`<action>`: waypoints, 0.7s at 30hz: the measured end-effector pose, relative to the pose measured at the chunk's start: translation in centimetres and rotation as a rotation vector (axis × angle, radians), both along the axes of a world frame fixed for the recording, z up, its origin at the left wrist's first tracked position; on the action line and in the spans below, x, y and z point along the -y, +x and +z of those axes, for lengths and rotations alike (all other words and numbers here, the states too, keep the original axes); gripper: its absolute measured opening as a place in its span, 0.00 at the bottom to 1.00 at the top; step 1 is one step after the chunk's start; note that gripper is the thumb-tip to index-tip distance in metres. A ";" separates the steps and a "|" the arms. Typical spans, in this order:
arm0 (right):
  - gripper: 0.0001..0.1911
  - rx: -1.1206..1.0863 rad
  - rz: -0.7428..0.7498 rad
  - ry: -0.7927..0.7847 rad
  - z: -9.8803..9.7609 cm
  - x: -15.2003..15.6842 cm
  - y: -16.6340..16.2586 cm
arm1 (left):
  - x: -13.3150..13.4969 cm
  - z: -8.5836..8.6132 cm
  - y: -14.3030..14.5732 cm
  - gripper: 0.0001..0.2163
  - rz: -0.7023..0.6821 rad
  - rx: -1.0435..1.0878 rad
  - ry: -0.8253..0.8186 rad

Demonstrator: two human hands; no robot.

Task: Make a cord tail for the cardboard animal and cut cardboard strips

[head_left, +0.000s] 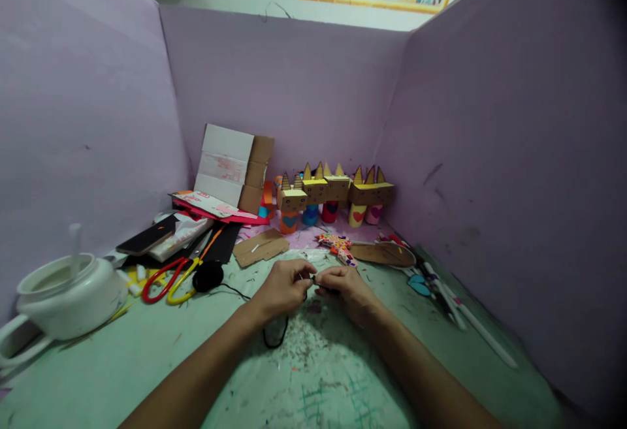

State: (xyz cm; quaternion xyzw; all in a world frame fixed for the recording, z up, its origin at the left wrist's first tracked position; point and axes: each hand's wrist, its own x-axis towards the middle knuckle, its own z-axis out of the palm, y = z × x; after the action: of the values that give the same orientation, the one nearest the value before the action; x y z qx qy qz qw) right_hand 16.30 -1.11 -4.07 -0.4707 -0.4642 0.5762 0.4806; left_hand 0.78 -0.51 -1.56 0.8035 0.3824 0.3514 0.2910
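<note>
- Two hands, left hand (281, 288) and right hand (343, 287), were fingertip to fingertip over the worktop (343, 377).
- Both were closed, pinching a black cord (274, 343).
- Cord lay looped under the left wrist, near the red-and-yellow scissors (166, 279).

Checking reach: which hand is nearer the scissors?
Left. The left hand lies right of the scissors; the right hand is farther right, beyond it.

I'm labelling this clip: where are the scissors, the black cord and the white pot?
scissors (189, 263), head view, where the handles meet.
black cord (274, 346), head view, its drooping loop.
white pot (83, 298), head view, side wall.
</note>
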 end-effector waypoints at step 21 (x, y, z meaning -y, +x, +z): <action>0.05 0.331 0.001 0.321 0.3 0.5 -0.3 | 1.0 1.3 -0.8 0.07 -0.057 -0.281 0.273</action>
State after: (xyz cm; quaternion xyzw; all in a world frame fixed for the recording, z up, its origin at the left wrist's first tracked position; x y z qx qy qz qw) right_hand 15.99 -1.59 -3.72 -0.4761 -0.6226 0.4102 0.4663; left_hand 0.00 -1.51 -0.23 0.8871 0.3451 0.2761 0.1330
